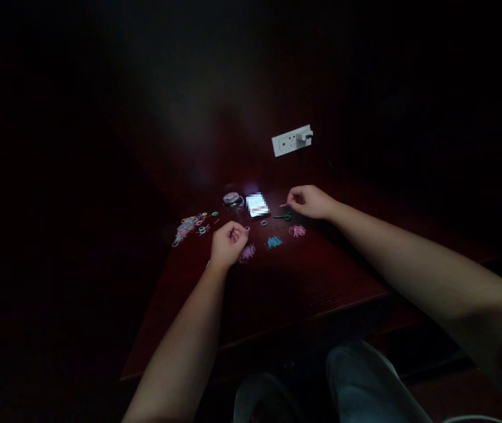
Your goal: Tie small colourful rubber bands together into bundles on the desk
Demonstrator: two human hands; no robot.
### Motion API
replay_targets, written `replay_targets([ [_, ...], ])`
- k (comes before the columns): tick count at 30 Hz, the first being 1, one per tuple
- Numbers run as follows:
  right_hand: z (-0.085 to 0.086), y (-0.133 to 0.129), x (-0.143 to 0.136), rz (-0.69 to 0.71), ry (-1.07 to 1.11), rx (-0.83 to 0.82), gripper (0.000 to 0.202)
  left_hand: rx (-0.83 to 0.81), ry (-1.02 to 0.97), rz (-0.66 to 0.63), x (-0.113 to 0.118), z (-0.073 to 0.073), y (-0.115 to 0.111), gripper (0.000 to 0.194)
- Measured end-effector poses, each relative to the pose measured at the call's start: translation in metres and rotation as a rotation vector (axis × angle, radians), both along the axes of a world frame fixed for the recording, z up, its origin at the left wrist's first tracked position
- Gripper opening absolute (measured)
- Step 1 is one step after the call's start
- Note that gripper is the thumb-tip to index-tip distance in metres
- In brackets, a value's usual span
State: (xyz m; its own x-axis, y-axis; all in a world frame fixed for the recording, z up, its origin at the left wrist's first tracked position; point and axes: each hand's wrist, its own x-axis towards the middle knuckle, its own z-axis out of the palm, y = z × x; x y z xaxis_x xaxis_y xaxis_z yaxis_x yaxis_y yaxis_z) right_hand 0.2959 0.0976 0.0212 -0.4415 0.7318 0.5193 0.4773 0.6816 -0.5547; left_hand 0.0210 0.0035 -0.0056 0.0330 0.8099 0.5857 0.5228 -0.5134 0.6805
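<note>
My left hand [229, 242] is closed, its fingertips pinching a small pinkish ring [247, 228] above a purple pile [248, 252] of little pieces. My right hand [306, 201] is closed on a small pink piece [283, 205], which sticks out to the left of the fingertips. Below it lie green scissors [285, 217] and a pink pile [297, 231]. A teal pile [274, 241] sits between the purple and pink ones. Near the middle rests a pale loose ring [264, 223].
On the dark red table [277, 299], a mixed heap of coloured rings [189, 225] lies at the left. A round container [232, 199] stands beside a lit phone [257, 205] at the back. Behind is a white power socket [292, 141] with a plug.
</note>
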Motion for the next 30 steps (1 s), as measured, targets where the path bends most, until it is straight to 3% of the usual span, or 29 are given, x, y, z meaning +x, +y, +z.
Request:
replay_targets([
  [4, -0.020, 0.004, 0.031, 0.088, 0.002, -0.200, 0.009, -0.046, 0.039, -0.061, 0.003, -0.001, -0.001, 0.014],
  [8, -0.033, 0.006, 0.039, 0.144, -0.001, -0.258, 0.010, -0.050, 0.068, -0.076, 0.003, -0.003, -0.002, 0.015],
  [13, -0.027, -0.002, 0.030, 0.199, -0.047, -0.324, 0.007, -0.034, 0.156, -0.041, 0.003, 0.003, -0.003, 0.016],
  [16, -0.024, -0.006, 0.028, 0.188, -0.097, -0.303, 0.007, 0.046, 0.394, -0.053, 0.019, 0.010, -0.010, 0.013],
  [20, -0.022, -0.008, 0.028, 0.112, -0.177, -0.250, 0.010, 0.016, 0.720, -0.140, 0.056, 0.006, -0.018, 0.041],
  [24, -0.019, -0.010, 0.027, 0.070, -0.233, -0.223, 0.009, -0.038, 0.800, -0.103, 0.079, -0.003, -0.016, 0.056],
  [30, -0.020, -0.011, 0.021, 0.082, -0.268, -0.191, 0.012, -0.086, 0.846, -0.162, 0.081, -0.003, -0.016, 0.062],
])
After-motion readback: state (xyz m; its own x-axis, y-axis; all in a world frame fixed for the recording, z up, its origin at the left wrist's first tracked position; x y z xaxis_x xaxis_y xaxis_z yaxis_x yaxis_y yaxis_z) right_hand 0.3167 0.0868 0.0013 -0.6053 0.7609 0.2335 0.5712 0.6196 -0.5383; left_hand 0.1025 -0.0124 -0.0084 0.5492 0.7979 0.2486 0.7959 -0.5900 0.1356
